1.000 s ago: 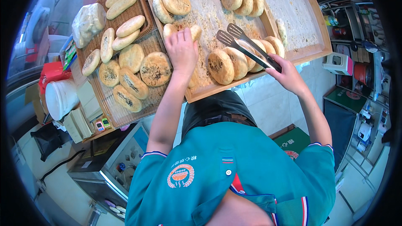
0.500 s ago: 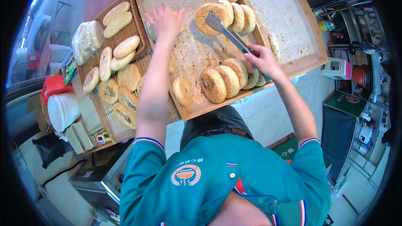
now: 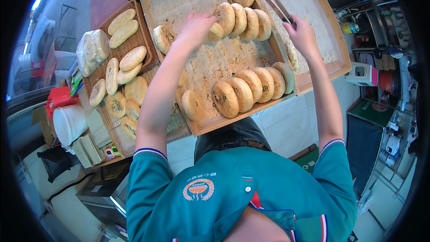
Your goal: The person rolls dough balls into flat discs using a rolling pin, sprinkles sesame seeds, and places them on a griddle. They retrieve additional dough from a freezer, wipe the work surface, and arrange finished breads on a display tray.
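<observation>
My left hand (image 3: 197, 29) is closed on a round flatbread (image 3: 215, 32), at the left end of a leaning row of seeded flatbreads (image 3: 239, 19) in the wooden tray (image 3: 204, 129). With my right hand (image 3: 303, 36) I grip metal tongs (image 3: 277, 5) by their dark handle end; they point up and to the left over the tray divider's right side, with no bread between their tips. A second leaning row of flatbreads (image 3: 253, 86) lines the near edge. Single breads lie by the left wall, one partly behind my left forearm.
Left of the tray, a wicker basket (image 3: 142, 24) holds long breads and a clear bag of pale buns (image 3: 92, 46). More seeded breads (image 3: 116, 103) sit on a rack below it. A white bucket (image 3: 69, 123) stands at the far left, and metal shelving (image 3: 380, 31) at the right.
My left hand has moved right from the tray's left side to the upper row and taken a flatbread. The tongs have swung away from that row, up and right.
</observation>
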`<state>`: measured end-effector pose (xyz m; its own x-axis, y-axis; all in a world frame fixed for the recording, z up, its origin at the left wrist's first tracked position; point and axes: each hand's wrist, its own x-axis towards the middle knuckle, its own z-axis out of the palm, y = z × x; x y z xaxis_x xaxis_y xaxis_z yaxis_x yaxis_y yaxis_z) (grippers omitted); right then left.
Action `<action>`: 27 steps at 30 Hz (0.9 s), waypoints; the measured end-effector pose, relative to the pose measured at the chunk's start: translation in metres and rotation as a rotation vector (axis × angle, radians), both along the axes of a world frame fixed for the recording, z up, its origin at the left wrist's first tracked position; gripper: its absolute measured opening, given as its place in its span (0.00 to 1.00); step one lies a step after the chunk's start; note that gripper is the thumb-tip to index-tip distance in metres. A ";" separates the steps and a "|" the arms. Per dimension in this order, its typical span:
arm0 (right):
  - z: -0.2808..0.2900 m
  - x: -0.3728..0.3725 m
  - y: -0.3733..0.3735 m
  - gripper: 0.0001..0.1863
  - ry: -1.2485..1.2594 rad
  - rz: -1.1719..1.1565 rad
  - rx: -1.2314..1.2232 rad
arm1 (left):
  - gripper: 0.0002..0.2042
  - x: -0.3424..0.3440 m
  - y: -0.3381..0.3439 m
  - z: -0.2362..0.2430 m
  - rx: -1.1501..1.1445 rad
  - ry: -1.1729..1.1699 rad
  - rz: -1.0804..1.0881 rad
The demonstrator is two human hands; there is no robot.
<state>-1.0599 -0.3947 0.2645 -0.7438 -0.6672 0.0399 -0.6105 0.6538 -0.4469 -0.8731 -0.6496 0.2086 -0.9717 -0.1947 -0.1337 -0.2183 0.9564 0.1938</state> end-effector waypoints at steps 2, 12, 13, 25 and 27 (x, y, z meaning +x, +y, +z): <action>-0.010 -0.025 -0.019 0.19 0.013 0.006 0.090 | 0.22 -0.022 0.011 -0.005 0.006 0.012 -0.055; -0.058 -0.042 -0.092 0.20 0.003 0.160 0.322 | 0.26 0.067 0.037 -0.049 0.400 0.666 0.410; -0.061 -0.048 -0.096 0.19 -0.039 0.131 0.267 | 0.25 0.095 0.045 -0.047 0.337 0.590 0.395; 0.032 0.185 0.088 0.21 -0.533 0.265 0.048 | 0.29 0.227 0.146 -0.042 -0.015 0.214 0.433; 0.031 0.222 0.095 0.20 -0.475 0.283 0.172 | 0.29 0.226 0.144 -0.042 -0.014 0.230 0.451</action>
<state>-0.8383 -0.2995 0.2958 -0.4458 -0.8099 -0.3813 -0.5306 0.5821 -0.6162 -0.6470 -0.5051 0.1661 -0.7947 -0.6017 0.0801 -0.5631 0.7799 0.2733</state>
